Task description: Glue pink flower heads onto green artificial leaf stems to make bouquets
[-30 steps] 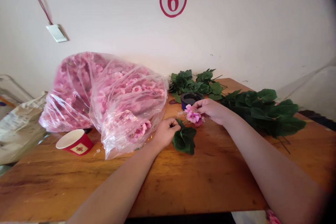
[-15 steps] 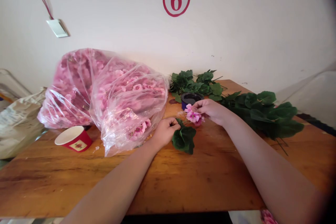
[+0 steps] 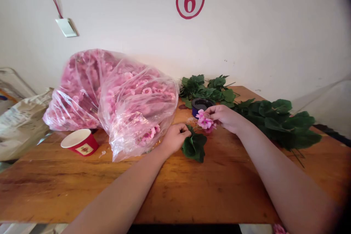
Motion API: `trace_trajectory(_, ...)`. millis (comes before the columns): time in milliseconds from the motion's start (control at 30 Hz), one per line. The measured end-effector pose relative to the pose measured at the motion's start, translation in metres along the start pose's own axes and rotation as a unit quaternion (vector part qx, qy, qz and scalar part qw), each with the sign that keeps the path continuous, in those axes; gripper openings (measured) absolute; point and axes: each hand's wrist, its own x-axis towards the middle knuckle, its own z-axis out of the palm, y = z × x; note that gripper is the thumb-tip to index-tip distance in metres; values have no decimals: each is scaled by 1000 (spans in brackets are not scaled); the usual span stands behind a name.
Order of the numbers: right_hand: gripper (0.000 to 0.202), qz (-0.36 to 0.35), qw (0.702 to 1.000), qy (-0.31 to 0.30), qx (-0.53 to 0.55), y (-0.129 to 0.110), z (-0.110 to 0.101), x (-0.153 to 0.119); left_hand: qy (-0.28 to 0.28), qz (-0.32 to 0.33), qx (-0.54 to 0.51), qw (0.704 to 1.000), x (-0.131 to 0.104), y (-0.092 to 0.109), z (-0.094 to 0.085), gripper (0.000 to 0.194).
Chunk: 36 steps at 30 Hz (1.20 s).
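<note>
My left hand (image 3: 177, 138) is closed on a sprig of green artificial leaves (image 3: 194, 147), its stem hidden by the fingers. The broad leaves hang down to the right, just above the wooden table (image 3: 208, 197). To the right, my right hand (image 3: 221, 116) pinches a small pink artificial flower cluster (image 3: 205, 121) between thumb and fingers. The blossoms point left, towards the leaf sprig, and a narrow gap lies between the two. Right behind the flower stands a round dark blue tub (image 3: 202, 105); what it contains is hard to make out.
Large clear bags of pink flowers (image 3: 128, 95) fill the back left. A red paper cup (image 3: 82, 144) stands before them. Green leaf bunches lie at the back (image 3: 204, 87) and as a pile (image 3: 276, 120) on the right. A white wall (image 3: 260, 25) rises behind the table.
The whole view has shifted slightly, so everything appears a little further right. Both hands keep their hold on the leaf sprig and the flower cluster, with hardly any movement between them.
</note>
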Motion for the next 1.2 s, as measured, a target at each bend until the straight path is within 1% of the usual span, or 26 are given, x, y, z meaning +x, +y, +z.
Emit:
trace_trajectory(133,17,3,1000,-6,-15,2,2,2,-1,-2,-1,1000,0,1,0,15)
trace_trajectory(267,13,3,1000,1,-12,7,2,6,-4,-6,-5,1000,0,4,-1,15)
trace_trajectory(500,18,13,1000,5,-4,5,-1,5,0,-21,-9,1000,-1,6,-2,15)
trace_trajectory(800,14,6,1000,-1,-5,7,-1,7,-1,-16,6,1000,0,3,-2,14)
trace_trajectory(1067,14,7,1000,10,-13,15,3,12,-1,-3,8,1000,0,6,-3,13)
trace_trajectory(1200,19,9,999,-9,-31,10,6,7,-5,-4,-9,1000,0,5,-3,12)
